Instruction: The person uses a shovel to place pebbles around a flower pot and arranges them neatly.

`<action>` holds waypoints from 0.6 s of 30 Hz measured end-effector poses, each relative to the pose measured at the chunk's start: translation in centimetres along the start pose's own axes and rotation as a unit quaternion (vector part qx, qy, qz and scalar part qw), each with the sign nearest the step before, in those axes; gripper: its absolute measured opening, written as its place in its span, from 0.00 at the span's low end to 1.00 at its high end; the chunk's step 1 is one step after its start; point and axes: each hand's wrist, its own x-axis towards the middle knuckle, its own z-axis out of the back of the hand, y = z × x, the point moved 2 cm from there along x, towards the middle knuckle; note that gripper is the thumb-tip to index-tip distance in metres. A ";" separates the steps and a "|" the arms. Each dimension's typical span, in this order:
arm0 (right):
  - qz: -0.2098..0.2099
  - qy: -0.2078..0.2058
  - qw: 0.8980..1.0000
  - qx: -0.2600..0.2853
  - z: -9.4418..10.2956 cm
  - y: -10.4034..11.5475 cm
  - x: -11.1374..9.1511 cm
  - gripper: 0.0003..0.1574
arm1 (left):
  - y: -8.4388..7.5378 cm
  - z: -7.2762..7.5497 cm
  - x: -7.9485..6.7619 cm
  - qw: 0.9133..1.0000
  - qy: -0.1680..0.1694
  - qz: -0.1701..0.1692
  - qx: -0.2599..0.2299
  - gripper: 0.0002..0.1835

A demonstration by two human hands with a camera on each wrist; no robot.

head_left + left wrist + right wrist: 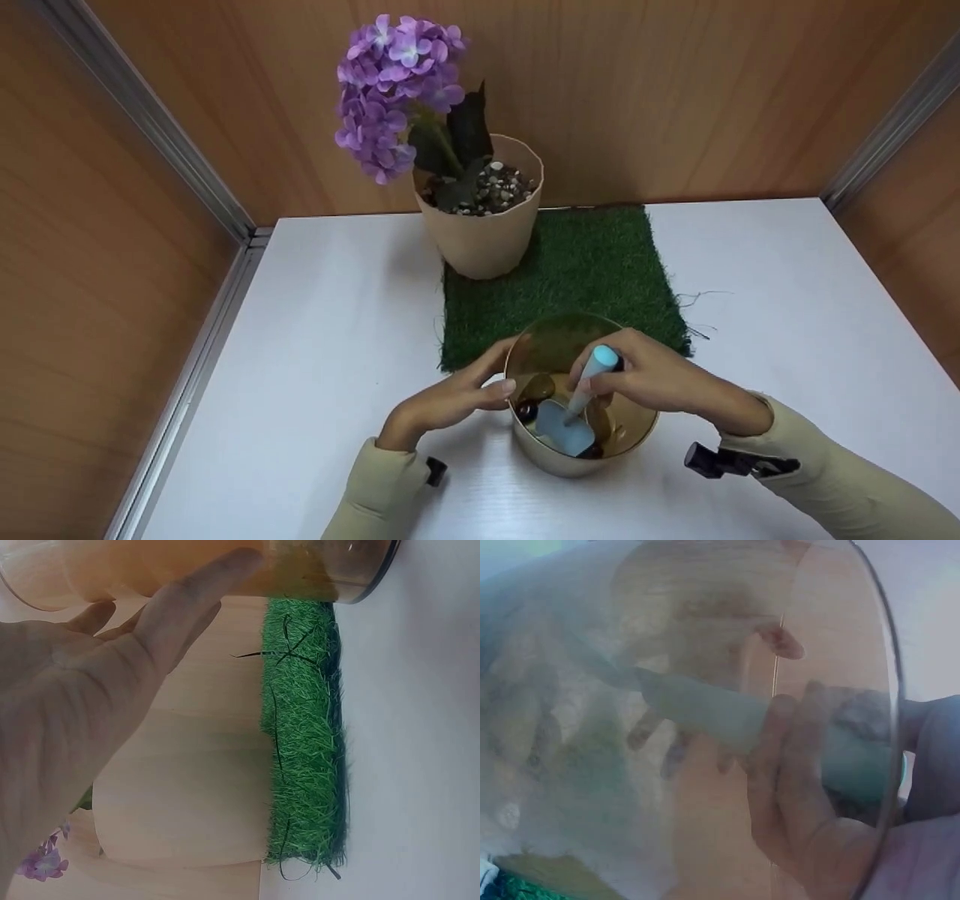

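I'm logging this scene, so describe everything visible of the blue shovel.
The blue shovel has a pale, rounded handle with a brighter blue end, a narrow neck and a broad, flat-looking blade. It looks like plastic, though that is uncertain. It leans at a tilt, handle up and blade down, inside the see-through amber container. The right hand grips the handle. Whether the blade touches the container's bottom cannot be told.
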 end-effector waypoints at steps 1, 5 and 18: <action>0.001 -0.001 1.000 -0.001 0.0 0.0 0.0 0.08 | 0.0 0.0 0.0 1.000 0.000 -0.001 0.001 0.33; 0.005 0.004 1.000 -0.011 -0.3 0.3 -0.1 0.09 | 0.2 0.0 0.1 1.000 -0.001 -0.003 -0.002 0.33; 0.001 -0.004 0.999 0.054 1.7 0.3 -1.6 0.11 | 0.1 -0.2 0.0 1.000 -0.004 -0.001 -0.008 0.35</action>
